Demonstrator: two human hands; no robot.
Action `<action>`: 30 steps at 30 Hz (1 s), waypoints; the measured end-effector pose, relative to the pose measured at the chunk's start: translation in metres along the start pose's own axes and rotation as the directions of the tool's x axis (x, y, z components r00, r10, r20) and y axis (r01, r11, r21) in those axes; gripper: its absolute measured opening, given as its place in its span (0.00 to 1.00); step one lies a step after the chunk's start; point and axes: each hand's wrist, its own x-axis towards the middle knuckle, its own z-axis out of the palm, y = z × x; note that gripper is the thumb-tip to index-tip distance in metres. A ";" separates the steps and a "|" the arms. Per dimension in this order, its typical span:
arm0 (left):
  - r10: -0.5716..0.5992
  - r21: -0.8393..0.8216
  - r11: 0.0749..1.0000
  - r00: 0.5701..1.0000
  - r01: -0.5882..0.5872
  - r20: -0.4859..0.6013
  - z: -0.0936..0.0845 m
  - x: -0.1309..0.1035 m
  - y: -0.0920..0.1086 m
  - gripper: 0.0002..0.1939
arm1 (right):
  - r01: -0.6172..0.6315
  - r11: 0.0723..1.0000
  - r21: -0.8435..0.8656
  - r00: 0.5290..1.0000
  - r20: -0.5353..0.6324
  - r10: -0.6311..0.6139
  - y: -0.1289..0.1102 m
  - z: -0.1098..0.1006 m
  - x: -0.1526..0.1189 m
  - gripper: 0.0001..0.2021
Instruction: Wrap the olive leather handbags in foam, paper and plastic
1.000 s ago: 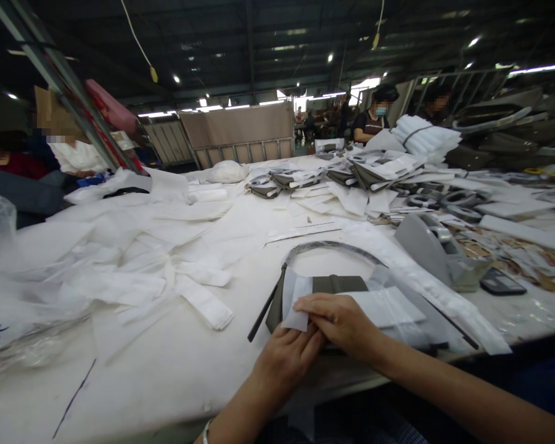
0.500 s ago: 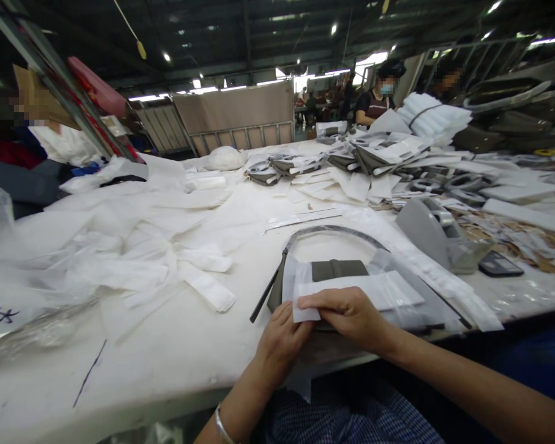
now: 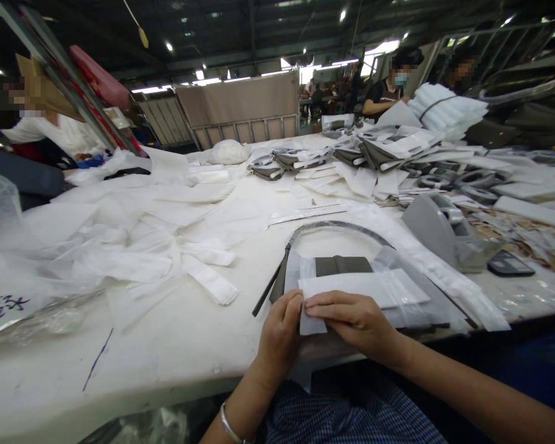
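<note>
My right hand (image 3: 363,320) pinches the lower left of a smooth white sheet (image 3: 361,288) between thumb and fingers, one corner hanging below; my left hand (image 3: 280,330) is curled, fingertips at the sheet's left edge, and whether it grips I cannot tell. The sheet lies across the front of a dark olive bag (image 3: 326,266), which rests at the near edge of the white tabletop (image 3: 180,345) before me, its panel crossed by a narrow band, cloudy film wrapping its sides. The strap (image 3: 337,226) arches behind in a rounded loop. My hands hide the bag's lower left. A long, crinkled white strip (image 3: 437,271) runs close along its right; beyond that stand a curved grey dispenser (image 3: 430,228) and a flat dark device (image 3: 511,263). Limp, overlapping papers (image 3: 152,246) spread to my left beside a clear, wrinkled plastic bag (image 3: 0,265). Farther back, wrapped bags (image 3: 374,151) lie heaped near a strapped, pale, puffy bundle (image 3: 446,108).
</note>
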 end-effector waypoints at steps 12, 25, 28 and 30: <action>0.140 0.026 0.989 0.987 -0.142 0.083 -0.005 0.001 -0.001 0.17 | 0.096 0.994 -0.042 0.993 0.073 -0.093 -0.016 -0.004 -0.001 0.05; 0.169 0.038 0.983 0.965 -0.180 0.201 -0.016 0.006 -0.006 0.21 | -0.139 0.883 -0.449 0.985 0.031 0.171 -0.011 0.015 -0.005 0.09; 0.166 0.014 0.983 0.915 -0.184 0.367 -0.030 0.011 -0.009 0.33 | -0.080 0.875 -0.478 0.991 0.055 0.120 -0.007 0.015 -0.009 0.11; 0.175 -0.038 0.983 0.872 -0.177 0.458 -0.041 0.018 -0.008 0.42 | -0.066 0.867 -0.494 0.992 0.060 0.109 -0.005 0.016 -0.011 0.11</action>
